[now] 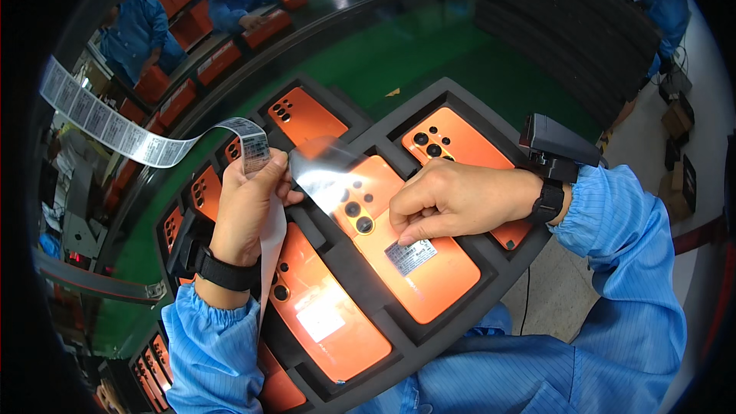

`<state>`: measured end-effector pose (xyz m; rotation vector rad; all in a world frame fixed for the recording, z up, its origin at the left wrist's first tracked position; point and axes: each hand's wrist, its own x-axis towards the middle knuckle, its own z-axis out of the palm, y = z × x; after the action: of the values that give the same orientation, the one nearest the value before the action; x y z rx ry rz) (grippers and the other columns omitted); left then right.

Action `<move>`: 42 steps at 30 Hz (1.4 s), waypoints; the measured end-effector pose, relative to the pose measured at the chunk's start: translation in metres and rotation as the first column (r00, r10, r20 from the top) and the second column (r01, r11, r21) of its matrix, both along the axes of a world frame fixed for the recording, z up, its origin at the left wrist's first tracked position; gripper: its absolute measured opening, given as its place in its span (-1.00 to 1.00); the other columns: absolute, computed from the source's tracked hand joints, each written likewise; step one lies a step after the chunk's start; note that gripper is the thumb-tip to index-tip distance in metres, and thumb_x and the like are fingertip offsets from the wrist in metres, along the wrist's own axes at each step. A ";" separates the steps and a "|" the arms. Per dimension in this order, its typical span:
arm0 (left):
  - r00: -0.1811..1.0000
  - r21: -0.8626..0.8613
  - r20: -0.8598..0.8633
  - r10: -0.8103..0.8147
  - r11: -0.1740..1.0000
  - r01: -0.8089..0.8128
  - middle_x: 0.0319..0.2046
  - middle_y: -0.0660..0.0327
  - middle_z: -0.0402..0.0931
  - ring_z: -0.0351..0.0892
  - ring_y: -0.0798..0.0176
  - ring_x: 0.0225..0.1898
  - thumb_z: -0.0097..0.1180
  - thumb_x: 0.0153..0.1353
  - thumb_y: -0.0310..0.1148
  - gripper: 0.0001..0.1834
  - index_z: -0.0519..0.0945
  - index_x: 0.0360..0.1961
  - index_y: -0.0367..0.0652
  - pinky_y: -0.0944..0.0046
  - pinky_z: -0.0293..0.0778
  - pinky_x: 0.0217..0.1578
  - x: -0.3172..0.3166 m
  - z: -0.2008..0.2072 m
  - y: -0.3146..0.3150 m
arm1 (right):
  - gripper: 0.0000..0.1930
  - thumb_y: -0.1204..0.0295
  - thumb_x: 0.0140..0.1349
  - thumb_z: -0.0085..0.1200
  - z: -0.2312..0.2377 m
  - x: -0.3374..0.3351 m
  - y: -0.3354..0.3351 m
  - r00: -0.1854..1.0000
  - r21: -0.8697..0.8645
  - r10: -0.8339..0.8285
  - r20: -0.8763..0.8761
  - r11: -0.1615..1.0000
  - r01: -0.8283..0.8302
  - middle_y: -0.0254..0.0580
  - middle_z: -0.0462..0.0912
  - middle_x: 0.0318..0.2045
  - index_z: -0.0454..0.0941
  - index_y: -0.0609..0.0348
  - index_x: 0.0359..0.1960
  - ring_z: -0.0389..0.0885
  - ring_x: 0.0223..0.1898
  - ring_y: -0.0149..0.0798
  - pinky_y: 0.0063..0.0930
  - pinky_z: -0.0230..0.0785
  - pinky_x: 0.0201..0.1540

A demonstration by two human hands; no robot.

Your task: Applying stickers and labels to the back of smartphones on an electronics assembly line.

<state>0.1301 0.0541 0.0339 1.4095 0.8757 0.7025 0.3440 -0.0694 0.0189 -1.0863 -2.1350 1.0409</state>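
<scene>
Left hand (253, 203) pinches one label strip (146, 142); right hand (460, 198), fingers curled, touches one silver label (412, 256) (gripping or pressing, I cannot tell) on one orange phone (437, 287) in a dark tray (360, 268).

orange phone (437, 285) camera-side up in dark tray (349, 267), silver label (412, 258) against it

The view comes from the left of two wide fisheye cameras worn side by side on the person's head. It faces steeply down and forward, upright, over a black moulded tray (349, 280), near enough that the tray, the bare left hand (249, 203) and the bare right hand (460, 198) fill its middle. Blue striped sleeves (632, 261) reach in from below; farther off, a row of red-orange boxes (219, 63) curves toward the rim.
</scene>
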 end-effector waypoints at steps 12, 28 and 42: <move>0.999 0.011 0.029 -0.031 0.999 0.031 -0.57 0.35 0.34 0.32 0.50 -0.57 0.00 0.20 -0.37 -0.87 0.45 -0.43 -0.19 0.38 0.50 -0.44 -0.009 -0.006 0.003 | -0.83 0.38 0.09 0.11 -0.011 -0.007 -0.006 0.996 0.242 -0.005 0.090 0.970 -0.017 -0.21 0.51 -0.55 0.47 0.25 -0.44 0.49 -0.53 -0.28 -0.42 0.29 -0.49; 0.931 -0.057 -0.001 -0.366 0.929 0.365 -0.64 0.28 0.33 0.35 0.41 -0.64 -0.03 0.25 -0.20 -0.72 0.44 -0.37 -0.24 0.41 0.42 -0.58 -0.031 0.022 -0.008 | 0.13 -0.09 -0.24 0.30 0.006 -0.030 0.018 0.936 0.574 -0.241 0.256 0.817 0.054 0.08 0.20 0.16 -0.10 0.16 0.30 0.18 0.17 0.03 -0.14 0.00 0.13; 0.821 -0.152 0.263 -0.507 0.818 0.554 -0.03 0.07 0.37 0.36 0.14 0.06 -0.27 -0.10 -0.67 -0.42 0.26 0.08 -0.37 0.21 0.27 0.10 -0.041 0.056 -0.081 | -0.55 0.35 -0.04 0.21 0.055 -0.075 -0.018 0.955 0.802 -0.236 -0.179 0.527 0.280 0.00 0.39 -0.03 0.49 0.27 -0.08 0.34 -0.03 -0.01 -0.20 0.22 0.01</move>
<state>0.0894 -0.0273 0.0901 1.2651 0.3403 0.2982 0.2686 -0.0878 0.0738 -0.8181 -1.9473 -0.1419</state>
